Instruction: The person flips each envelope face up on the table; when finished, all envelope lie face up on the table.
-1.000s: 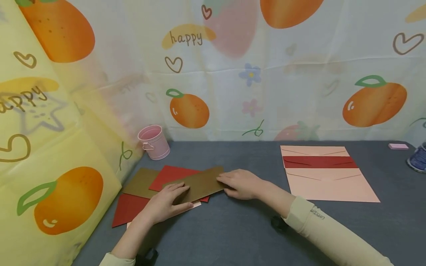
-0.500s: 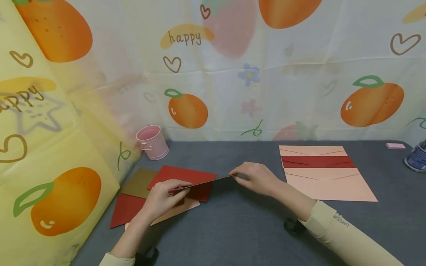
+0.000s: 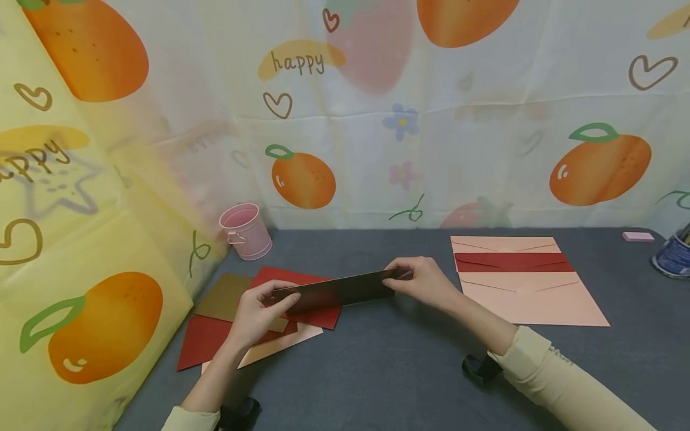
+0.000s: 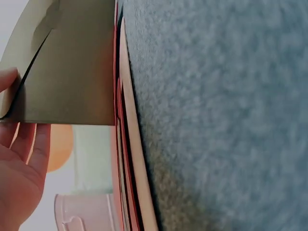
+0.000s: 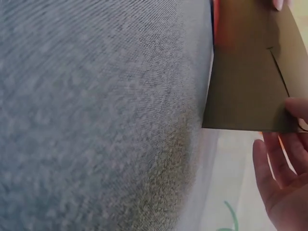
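A gold-brown envelope (image 3: pixel 339 293) is held up on its long edge, its flap side facing me. My left hand (image 3: pixel 257 311) pinches one end between thumb and fingers, while my right hand (image 3: pixel 423 280) pinches the other. The flap's slanting edge shows in both wrist views, with the left thumb (image 4: pixel 6 78) and the right thumb (image 5: pixel 297 108) on the near face. Behind and below it lies a loose pile: a red envelope (image 3: pixel 318 318), another gold-brown envelope (image 3: pixel 222 296), a darker red envelope (image 3: pixel 203 342) and a pale pink envelope (image 3: pixel 283 347), partly covered by one another.
On the right, a row of overlapping envelopes holds pale pink ones (image 3: pixel 530 302) and a dark red one (image 3: pixel 514 262). A small pink bucket (image 3: pixel 250 236) stands at the back left. A pink block (image 3: pixel 638 237) and a blue pot (image 3: pixel 674 256) are at the far right.
The gold-brown envelope has been lifted from the pile and tilted from nearly flat to upright. My right hand has moved right and a little up with its end; my left hand has risen slightly.
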The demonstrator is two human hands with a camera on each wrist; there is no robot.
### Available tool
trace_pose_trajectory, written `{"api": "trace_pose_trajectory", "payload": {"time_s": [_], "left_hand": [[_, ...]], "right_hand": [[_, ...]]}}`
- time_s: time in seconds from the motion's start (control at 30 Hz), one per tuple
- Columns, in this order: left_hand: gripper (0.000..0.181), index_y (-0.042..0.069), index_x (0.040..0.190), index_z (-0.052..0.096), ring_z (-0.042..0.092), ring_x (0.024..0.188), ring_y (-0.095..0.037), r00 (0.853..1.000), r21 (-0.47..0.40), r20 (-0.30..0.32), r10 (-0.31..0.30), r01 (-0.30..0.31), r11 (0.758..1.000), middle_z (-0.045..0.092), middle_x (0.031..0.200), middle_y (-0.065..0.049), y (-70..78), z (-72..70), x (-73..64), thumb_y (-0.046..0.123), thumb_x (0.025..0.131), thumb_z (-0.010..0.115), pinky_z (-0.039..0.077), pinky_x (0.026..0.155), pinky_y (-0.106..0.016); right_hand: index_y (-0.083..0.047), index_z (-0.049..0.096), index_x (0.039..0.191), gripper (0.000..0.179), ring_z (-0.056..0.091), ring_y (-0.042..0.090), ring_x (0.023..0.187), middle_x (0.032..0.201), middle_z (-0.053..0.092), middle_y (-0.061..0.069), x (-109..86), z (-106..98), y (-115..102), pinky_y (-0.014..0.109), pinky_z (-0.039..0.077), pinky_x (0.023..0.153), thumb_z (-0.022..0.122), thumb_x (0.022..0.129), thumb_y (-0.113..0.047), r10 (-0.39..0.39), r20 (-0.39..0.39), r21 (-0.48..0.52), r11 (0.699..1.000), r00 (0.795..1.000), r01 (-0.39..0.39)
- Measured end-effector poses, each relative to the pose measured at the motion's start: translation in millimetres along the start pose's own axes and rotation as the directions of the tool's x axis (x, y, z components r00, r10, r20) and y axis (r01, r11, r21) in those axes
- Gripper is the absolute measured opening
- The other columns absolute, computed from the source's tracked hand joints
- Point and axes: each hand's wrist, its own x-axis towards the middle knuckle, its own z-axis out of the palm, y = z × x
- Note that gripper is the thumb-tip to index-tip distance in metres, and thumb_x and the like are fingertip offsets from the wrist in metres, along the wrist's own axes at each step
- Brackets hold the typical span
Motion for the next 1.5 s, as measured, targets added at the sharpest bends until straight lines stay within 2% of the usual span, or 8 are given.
{"api": "trace_pose_trajectory", "payload": {"time_s": [0.23,0.37,0.57,0.9,0.97,1.17,1.3,1.5], "left_hand": [[0.021,0.001,0.103,0.069,0.066,0.089,-0.013,0.989,-0.056,0.029,-0.144,0.146,0.988,0.071,0.096,-0.011,-5.7,-9.5,2.1,0.012,0.086,0.075,0.051,0.080,-0.024],[0.019,0.002,0.098,0.069,0.064,0.088,-0.014,0.976,-0.019,0.049,-0.213,0.214,0.977,0.071,0.095,-0.010,-8.5,-12.3,1.8,0.017,0.087,0.075,0.049,0.080,-0.025],[0.019,0.007,0.096,0.070,0.059,0.088,-0.015,0.962,0.050,0.068,-0.263,0.260,0.964,0.069,0.091,-0.006,-10.5,-12.0,1.1,0.023,0.086,0.076,0.046,0.079,-0.027],[0.021,0.006,0.100,0.071,0.062,0.091,-0.016,0.964,0.007,0.092,-0.249,0.249,0.968,0.070,0.095,-0.008,-8.4,-5.6,4.8,0.022,0.087,0.075,0.047,0.084,-0.028],[0.020,0.006,0.099,0.071,0.062,0.093,-0.017,0.965,0.008,0.100,-0.243,0.243,0.970,0.070,0.095,-0.008,-2.6,-2.7,4.5,0.021,0.088,0.075,0.048,0.084,-0.029],[0.018,0.009,0.101,0.071,0.065,0.093,-0.018,0.968,0.002,0.130,-0.217,0.218,0.976,0.071,0.095,-0.006,-2.8,10.3,5.8,0.021,0.088,0.074,0.050,0.082,-0.030],[0.014,0.010,0.099,0.072,0.066,0.089,-0.018,0.974,-0.002,0.157,-0.166,0.168,0.986,0.072,0.093,-0.004,1.9,20.7,5.8,0.018,0.088,0.074,0.050,0.083,-0.029],[0.011,0.012,0.097,0.072,0.067,0.088,-0.020,0.969,-0.027,0.216,-0.124,0.133,0.991,0.072,0.091,-0.004,10.3,38.2,6.2,0.018,0.088,0.074,0.051,0.082,-0.029]], "right_hand": [[-0.013,0.074,0.098,0.012,0.066,0.012,0.087,0.089,0.070,-0.004,4.1,-2,2,0.032,0.055,0.079,0.075,0.086,-0.016,0.068,0.020,0.012,0.998,0.997,-0.069],[-0.014,0.074,0.096,0.010,0.065,0.011,0.084,0.086,0.070,-0.006,6.6,0,6,0.033,0.053,0.076,0.075,0.086,-0.017,0.100,0.043,-0.013,0.995,0.994,-0.099],[-0.014,0.074,0.097,0.011,0.066,0.011,0.084,0.087,0.072,-0.005,6.7,3,9,0.033,0.050,0.075,0.074,0.086,-0.016,0.149,0.083,-0.044,0.988,0.985,-0.145],[-0.014,0.074,0.098,0.012,0.067,0.013,0.086,0.089,0.072,-0.003,0.3,-5,10,0.035,0.051,0.075,0.074,0.086,-0.016,0.148,0.067,-0.039,0.989,0.987,-0.146],[-0.015,0.074,0.099,0.013,0.067,0.013,0.087,0.089,0.072,-0.004,-2.4,-8,11,0.034,0.051,0.074,0.075,0.086,-0.017,0.156,0.057,-0.048,0.987,0.986,-0.153],[-0.018,0.073,0.099,0.012,0.066,0.016,0.092,0.092,0.071,-0.005,-17.2,-22,15,0.036,0.050,0.075,0.074,0.087,-0.019,0.172,0.052,-0.055,0.984,0.984,-0.169],[-0.018,0.071,0.094,0.008,0.066,0.018,0.094,0.092,0.071,-0.005,-28.2,-33,17,0.037,0.051,0.078,0.073,0.087,-0.020,0.182,0.036,-0.076,0.981,0.983,-0.179],[-0.017,0.073,0.098,0.012,0.067,0.017,0.091,0.091,0.071,-0.006,-48.6,-50,18,0.038,0.052,0.079,0.075,0.087,-0.021,0.182,0.014,-0.105,0.978,0.983,-0.180]]}}
